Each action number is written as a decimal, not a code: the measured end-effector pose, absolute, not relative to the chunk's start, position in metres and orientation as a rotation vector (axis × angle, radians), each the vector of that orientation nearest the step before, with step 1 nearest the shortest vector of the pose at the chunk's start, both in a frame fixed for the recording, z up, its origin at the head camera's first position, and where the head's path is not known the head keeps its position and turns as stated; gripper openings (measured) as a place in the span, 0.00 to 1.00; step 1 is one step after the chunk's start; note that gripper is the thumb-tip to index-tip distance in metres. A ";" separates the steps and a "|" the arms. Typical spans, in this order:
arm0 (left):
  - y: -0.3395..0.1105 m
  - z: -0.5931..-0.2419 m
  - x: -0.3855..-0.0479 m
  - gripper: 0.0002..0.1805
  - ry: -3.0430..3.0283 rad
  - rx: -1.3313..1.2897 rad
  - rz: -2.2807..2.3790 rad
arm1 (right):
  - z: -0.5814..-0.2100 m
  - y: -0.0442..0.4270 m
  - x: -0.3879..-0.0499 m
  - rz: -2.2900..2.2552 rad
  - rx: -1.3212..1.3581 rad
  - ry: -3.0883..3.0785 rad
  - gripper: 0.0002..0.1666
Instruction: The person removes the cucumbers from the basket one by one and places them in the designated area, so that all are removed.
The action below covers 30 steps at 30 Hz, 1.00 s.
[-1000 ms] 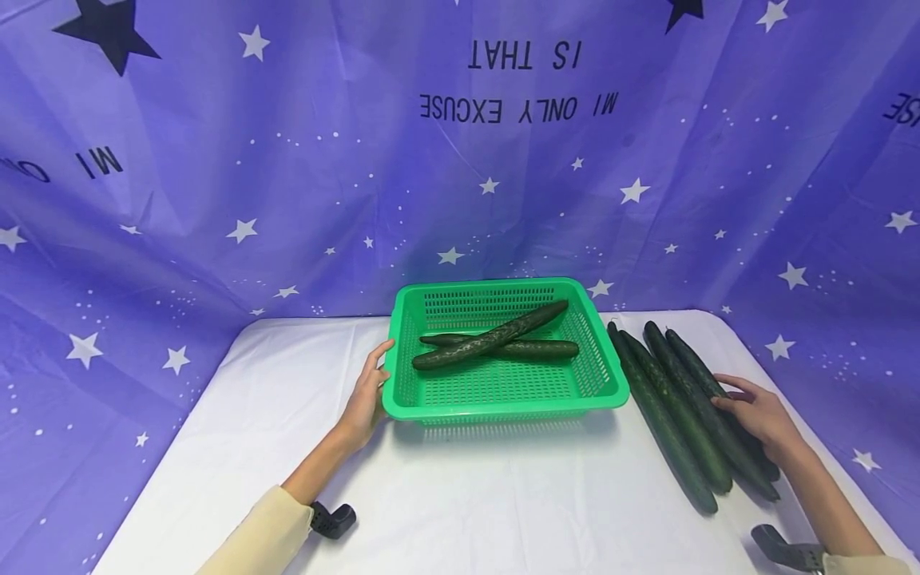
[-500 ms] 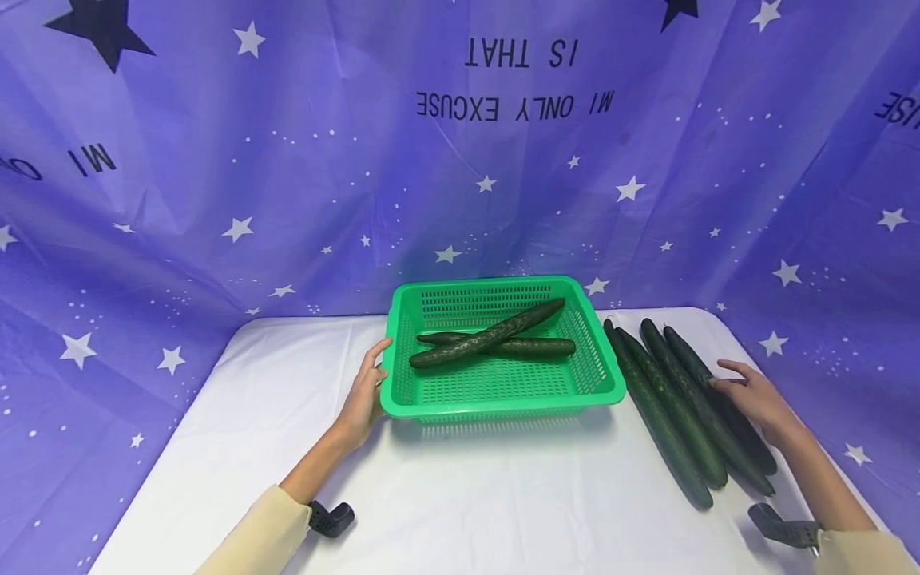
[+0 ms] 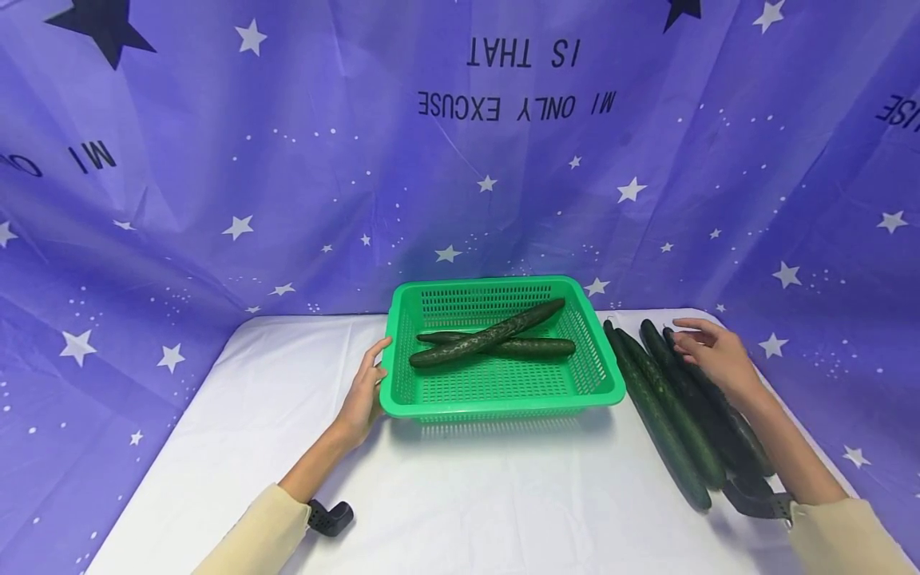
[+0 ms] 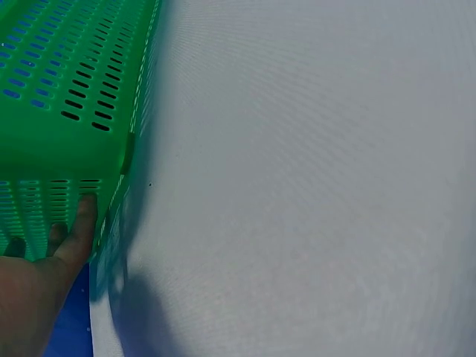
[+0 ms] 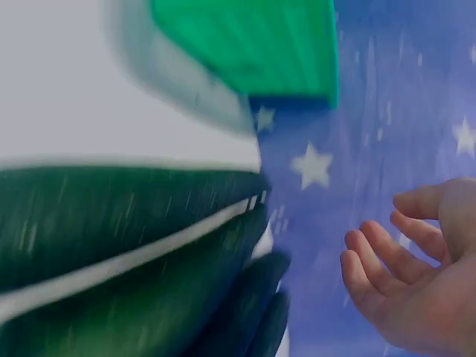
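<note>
In the head view, a green plastic basket (image 3: 503, 407) stands on the white-covered table, with two dark cucumbers crossed inside, the upper cucumber (image 3: 489, 334) slanting over the lower cucumber (image 3: 539, 347). My left hand (image 3: 362, 401) rests against the basket's left side; the left wrist view shows its fingers (image 4: 83, 227) touching the outer wall below the rim. To the right lie several long cucumbers side by side, among them the leftmost cucumber (image 3: 664, 431). My right hand (image 3: 722, 361) hovers over the far end of the rightmost ones, fingers loosely bent around nothing, and partly covers them.
White cloth (image 3: 496, 495) covers the table. A purple curtain (image 3: 331, 208) with stars and lettering hangs behind and at both sides. Each wrist wears a black camera mount, the left mount (image 3: 331, 519) near the table's front and the right mount (image 3: 755, 497) over the cucumbers' near ends.
My right hand has lifted off the rightmost cucumber and moved away from me and left, toward the far ends. The left hand, basket and cucumbers have stayed put.
</note>
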<state>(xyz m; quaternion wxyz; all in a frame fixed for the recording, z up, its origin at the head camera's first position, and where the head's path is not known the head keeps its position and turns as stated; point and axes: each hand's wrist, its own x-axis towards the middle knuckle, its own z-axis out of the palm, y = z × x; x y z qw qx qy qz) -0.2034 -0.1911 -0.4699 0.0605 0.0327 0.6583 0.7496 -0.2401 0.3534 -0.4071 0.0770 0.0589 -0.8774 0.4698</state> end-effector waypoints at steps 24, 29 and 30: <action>-0.190 -0.472 -0.202 0.36 1.995 0.092 2.272 | -0.403 0.193 -0.274 1.673 0.821 -2.661 0.27; -0.190 -0.470 -0.203 0.36 2.003 0.085 2.265 | -0.411 0.175 -0.283 1.626 0.855 -2.653 0.27; -0.190 -0.469 -0.203 0.36 2.005 0.085 2.262 | -0.412 0.172 -0.285 1.608 0.862 -2.657 0.26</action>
